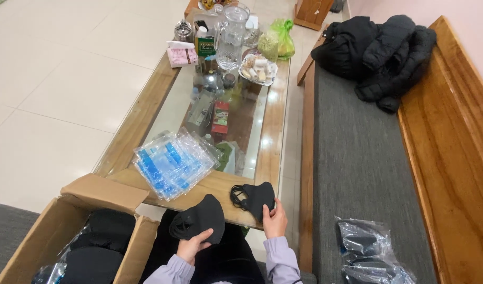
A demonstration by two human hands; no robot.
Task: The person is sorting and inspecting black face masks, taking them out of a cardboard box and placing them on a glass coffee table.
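Nearest the camera, the left hand [191,247] grips the lower edge of a black face mask [199,218], thumb on top and fingers beneath, holding it just above the lap beside the near edge of the table [275,131]. Just to its right, the right hand [274,220] clasps the lower corner of a 2nd black mask [254,199], which lies on the wooden rim of the table with its ear loops bunched at its left side. The 2 masks sit near each other but apart. At the lower left, an open cardboard box [68,215] stands beside the person's knee, holding dark masses wrapped in clear plastic. On the table just beyond the masks, a fanned stack of clear bags with blue print [173,163] rests on the wood and the glass top. At the lower right, on the grey cushion of a wooden bench [451,137], lie clear packets of dark masks [373,252], well apart from both hands. Farther along the table stand a glass pitcher [232,37], a plate of small wrapped items [258,69], a pink box [182,54] and a green plastic bag [281,37]. At the far end of the bench, a black padded jacket [380,55] lies heaped.
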